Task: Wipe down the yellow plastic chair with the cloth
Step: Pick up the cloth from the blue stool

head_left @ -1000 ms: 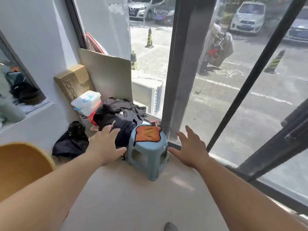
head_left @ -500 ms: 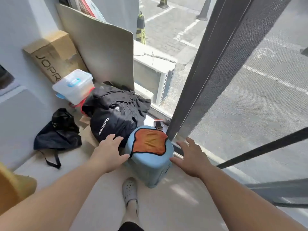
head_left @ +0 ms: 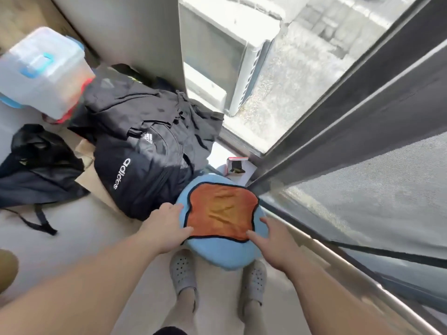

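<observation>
An orange cloth (head_left: 222,211) with a dark hem lies flat on the seat of a light blue plastic stool (head_left: 217,252), right in front of me. My left hand (head_left: 164,228) rests on the stool's left rim, its thumb touching the cloth's near left corner. At the right rim is my right hand (head_left: 273,240), fingers spread and fingertips touching the cloth's near right edge. Neither hand has lifted the cloth. Only a sliver of the yellow chair (head_left: 7,269) shows at the far left edge.
A black backpack (head_left: 145,151) leans against the stool's left side, with a clear plastic box (head_left: 41,68) and a black bag (head_left: 36,160) beyond it. The dark window frame (head_left: 338,117) runs close along the right. My feet in grey clogs (head_left: 182,274) stand under the stool's near edge.
I have stepped closer and now look straight down on the stool. Both hands have moved in from beside the stool onto its rim and touch the cloth's edges.
</observation>
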`<state>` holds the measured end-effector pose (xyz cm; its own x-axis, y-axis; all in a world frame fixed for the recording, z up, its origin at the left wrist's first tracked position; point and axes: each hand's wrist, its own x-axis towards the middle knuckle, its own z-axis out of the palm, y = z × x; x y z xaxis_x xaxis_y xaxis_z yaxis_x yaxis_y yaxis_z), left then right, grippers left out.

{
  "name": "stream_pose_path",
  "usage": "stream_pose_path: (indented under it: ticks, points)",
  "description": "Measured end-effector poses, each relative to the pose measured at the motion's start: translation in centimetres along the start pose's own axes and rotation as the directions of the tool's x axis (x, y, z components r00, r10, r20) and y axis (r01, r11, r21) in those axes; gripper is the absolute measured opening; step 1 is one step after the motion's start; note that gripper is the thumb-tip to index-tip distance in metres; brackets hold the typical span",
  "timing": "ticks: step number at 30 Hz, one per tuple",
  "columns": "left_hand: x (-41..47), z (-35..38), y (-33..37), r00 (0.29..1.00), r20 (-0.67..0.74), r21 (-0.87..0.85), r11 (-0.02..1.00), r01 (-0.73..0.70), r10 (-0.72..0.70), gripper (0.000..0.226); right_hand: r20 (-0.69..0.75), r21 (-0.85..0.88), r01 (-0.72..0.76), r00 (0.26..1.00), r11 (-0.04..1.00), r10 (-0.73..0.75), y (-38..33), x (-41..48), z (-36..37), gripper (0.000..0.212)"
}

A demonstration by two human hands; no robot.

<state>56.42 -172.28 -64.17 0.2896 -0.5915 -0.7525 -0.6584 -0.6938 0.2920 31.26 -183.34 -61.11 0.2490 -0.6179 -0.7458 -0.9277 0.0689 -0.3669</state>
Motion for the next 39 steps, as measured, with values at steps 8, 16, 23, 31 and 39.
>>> stream_pose_path:
  ticks: [8,16,23,31,39]
  points:
    - [7.5,4.1,1.1,0.995,0.098,-0.151,0.988,0.023,-0.008,0.071,0.057,0.073,-0.066,0.996,0.995,0.062,2.3,11.3,3.1,0.067]
    - [8.4,5.1,2.8,0.986,0.164,-0.244,0.968,0.056,-0.016,0.061,0.163,0.168,-0.154,0.978,0.974,0.126,3.0,12.8,4.7,0.045]
    - [3.3,0.8,1.9,0.996,0.080,-0.226,0.974,-0.019,0.038,0.050,0.006,0.332,-0.127,0.991,0.935,0.132,0.1,6.4,0.9,0.016]
    - [-10.3,-5.4,-0.3,0.997,-0.072,-0.268,0.963,0.012,-0.032,0.032,-0.010,0.572,-0.009,1.000,0.820,0.018,-7.5,-7.1,-4.5,0.016]
    - [-26.2,-2.1,-4.5,0.892,-0.222,-0.651,0.741,0.164,-0.393,0.048,-0.005,0.548,0.208,0.969,0.810,-0.245,-12.6,-16.0,-4.5,0.032]
